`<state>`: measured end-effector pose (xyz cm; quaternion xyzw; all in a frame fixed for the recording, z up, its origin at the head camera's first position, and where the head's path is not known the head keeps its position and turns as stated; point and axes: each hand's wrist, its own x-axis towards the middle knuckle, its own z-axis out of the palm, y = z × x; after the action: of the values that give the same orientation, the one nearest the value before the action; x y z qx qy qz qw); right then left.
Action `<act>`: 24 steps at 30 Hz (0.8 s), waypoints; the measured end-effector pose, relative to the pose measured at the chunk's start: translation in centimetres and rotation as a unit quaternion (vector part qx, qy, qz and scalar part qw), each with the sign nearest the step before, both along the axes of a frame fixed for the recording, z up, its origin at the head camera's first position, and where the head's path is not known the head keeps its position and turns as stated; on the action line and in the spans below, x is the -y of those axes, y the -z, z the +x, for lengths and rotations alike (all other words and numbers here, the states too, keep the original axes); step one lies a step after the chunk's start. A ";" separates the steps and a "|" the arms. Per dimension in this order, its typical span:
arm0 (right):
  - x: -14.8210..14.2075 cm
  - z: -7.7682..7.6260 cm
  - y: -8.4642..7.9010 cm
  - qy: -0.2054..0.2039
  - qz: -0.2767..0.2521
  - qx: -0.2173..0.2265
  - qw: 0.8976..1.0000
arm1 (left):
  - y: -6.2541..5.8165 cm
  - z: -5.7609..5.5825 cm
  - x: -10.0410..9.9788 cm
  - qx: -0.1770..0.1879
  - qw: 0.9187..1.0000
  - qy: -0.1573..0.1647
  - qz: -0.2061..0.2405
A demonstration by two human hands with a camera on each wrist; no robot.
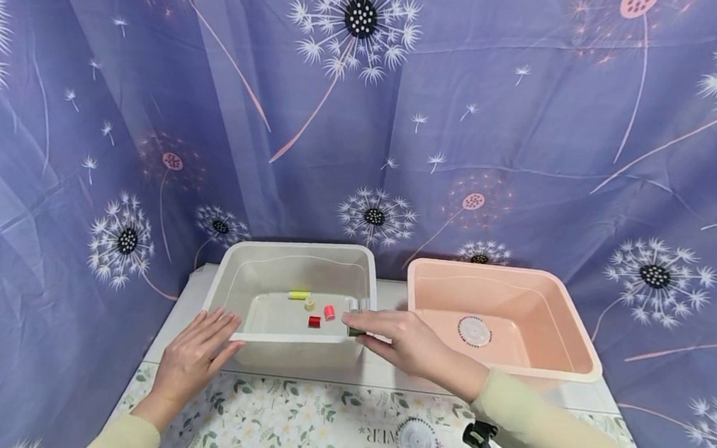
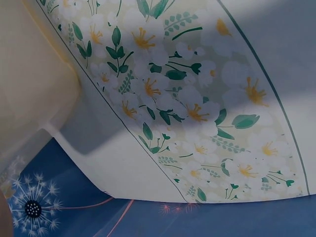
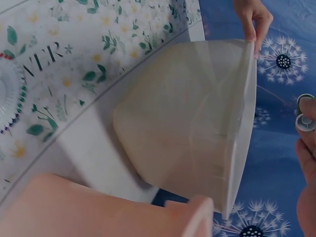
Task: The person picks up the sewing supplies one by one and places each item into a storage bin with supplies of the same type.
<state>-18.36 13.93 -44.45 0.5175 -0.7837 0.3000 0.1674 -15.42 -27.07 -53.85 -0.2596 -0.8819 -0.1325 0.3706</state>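
Evidently the step in hand is loading sewing spools into the white plastic tub (image 1: 288, 352). The right hand (image 1: 401, 339) reaches over the tub's right rim, and between its fingertips (image 3: 307, 109) it pinches a small spool (image 1: 357, 316) with pale ends and a dark green middle; the right wrist view shows the round end of the spool nipped just beyond the rim. Past those fingertips, on the tub floor, lie a yellow-green spool (image 1: 299, 295), a small pale yellow spool (image 1: 309, 304), a pink spool (image 1: 329, 312) and a red spool (image 1: 314, 322), all loosely grouped. The left hand (image 1: 194, 358) lies with straight, relaxed fingers flat against the tub's near left corner, holding nothing, seemingly steadying it. To the outer side of the right hand stands a pink tub (image 1: 570, 326) with a round pin wheel (image 1: 474, 331) on its floor; a second pin wheel (image 1: 417, 443) and a black clip (image 1: 479, 434) lie on the floral mat (image 1: 290, 424) under the right forearm. Judging from this, the next move calls for carrying the pinched spool further inward over the floor and then loosening the fingertips, low enough that it does not roll.
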 end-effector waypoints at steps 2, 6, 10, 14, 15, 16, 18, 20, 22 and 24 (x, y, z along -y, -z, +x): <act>0.1 -0.3 -0.4 0.004 0.003 0.008 1.000 | 0.0 0.0 0.0 -0.003 1.000 0.002 0.002; 0.2 -1.1 -1.3 0.004 0.006 0.014 1.000 | 0.0 -0.1 0.0 -0.015 1.000 0.010 0.006; 0.4 -2.2 -1.9 -0.006 0.000 0.005 1.000 | 0.0 -0.2 -0.1 -0.026 1.000 0.013 0.009; 0.6 -3.1 -2.2 -0.011 -0.004 -0.008 1.000 | 0.1 -0.2 0.0 -0.030 0.999 0.013 0.009; 0.7 -3.3 -2.3 -0.010 -0.003 -0.008 1.000 | 0.1 -0.2 0.0 -0.031 0.999 0.013 0.010; 0.8 -3.5 -2.4 -0.009 -0.001 -0.006 1.000 | 0.1 -0.2 0.0 -0.031 0.999 0.013 0.010; 1.0 -3.7 -2.6 -0.004 0.006 -0.003 1.000 | 0.2 -0.3 0.0 -0.032 0.999 0.015 0.011; 1.1 -4.0 -2.9 -0.002 0.011 0.006 1.000 | 0.2 -0.3 0.0 -0.033 0.999 0.015 0.011; 1.3 -4.2 -3.1 0.000 0.016 0.012 1.000 | 0.2 -0.3 0.0 -0.033 0.999 0.016 0.012; 1.5 -4.6 -3.3 0.003 0.021 0.013 1.000 | 0.2 -0.3 0.0 -0.034 0.999 0.017 0.013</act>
<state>-22.92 12.43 -41.19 0.5148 -0.7934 0.2897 0.1470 -15.70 -27.07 -54.03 -0.2739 -0.8627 -0.1409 0.4011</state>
